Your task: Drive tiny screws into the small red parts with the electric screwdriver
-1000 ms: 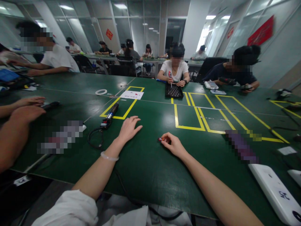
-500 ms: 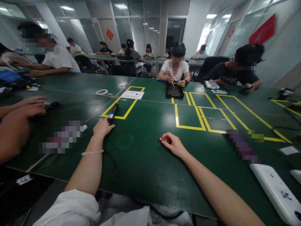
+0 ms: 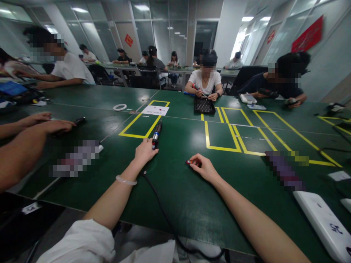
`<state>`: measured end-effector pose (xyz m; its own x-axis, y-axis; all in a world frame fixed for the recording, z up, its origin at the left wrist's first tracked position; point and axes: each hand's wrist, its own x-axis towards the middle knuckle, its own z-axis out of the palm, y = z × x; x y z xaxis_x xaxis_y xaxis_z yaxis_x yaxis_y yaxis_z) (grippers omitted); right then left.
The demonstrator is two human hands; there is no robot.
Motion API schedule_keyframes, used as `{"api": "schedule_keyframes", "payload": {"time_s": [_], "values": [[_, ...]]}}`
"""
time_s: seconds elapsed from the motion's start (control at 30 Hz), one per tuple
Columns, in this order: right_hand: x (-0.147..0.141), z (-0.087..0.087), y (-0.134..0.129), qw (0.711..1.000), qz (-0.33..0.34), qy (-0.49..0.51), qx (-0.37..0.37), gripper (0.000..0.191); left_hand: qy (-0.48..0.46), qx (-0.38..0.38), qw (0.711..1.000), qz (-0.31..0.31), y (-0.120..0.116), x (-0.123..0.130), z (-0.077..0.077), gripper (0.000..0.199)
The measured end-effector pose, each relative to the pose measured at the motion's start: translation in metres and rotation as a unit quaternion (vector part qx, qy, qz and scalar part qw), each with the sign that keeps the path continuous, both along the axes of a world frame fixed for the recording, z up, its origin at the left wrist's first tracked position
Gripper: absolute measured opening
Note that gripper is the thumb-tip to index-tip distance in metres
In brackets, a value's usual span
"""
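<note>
My left hand (image 3: 145,151) is closed round the lower end of a black and silver cylindrical tool (image 3: 157,133) with a blue band. The tool points away from me, just right of a yellow tape rectangle (image 3: 133,136). A black cable (image 3: 161,204) runs from near my left wrist to the table's front edge. My right hand (image 3: 202,166) pinches a small red and black piece (image 3: 188,162) close above the green table (image 3: 175,190); my fingers hide part of it.
More yellow tape outlines (image 3: 223,149) mark the table to the right. A white power bank (image 3: 320,215) lies at the right front. Another person's hands (image 3: 59,126) are at the left. Across the table a person works over a black tray (image 3: 204,106).
My left hand has moved right with the cylindrical tool, out of the taped rectangle and closer to my right hand. The hand of the person at the left has shifted right. My right hand is nearly still.
</note>
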<state>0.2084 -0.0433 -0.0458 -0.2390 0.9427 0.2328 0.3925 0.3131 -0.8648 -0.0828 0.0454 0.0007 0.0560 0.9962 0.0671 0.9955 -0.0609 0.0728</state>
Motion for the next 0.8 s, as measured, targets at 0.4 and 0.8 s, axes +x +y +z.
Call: {"api": "schedule_keyframes", "payload": {"time_s": [0.4,0.8], "values": [[-0.001,-0.002,0.000,0.998,-0.011,-0.025,0.058,0.007,-0.106,-0.020,0.962,-0.251,-0.054,0.086,-0.004,0.062],[-0.003,0.001,-0.005,0.985,-0.009,-0.120,0.121,0.006,-0.166,-0.035,0.929,-0.330,-0.063,0.089,-0.010,0.064]]}}
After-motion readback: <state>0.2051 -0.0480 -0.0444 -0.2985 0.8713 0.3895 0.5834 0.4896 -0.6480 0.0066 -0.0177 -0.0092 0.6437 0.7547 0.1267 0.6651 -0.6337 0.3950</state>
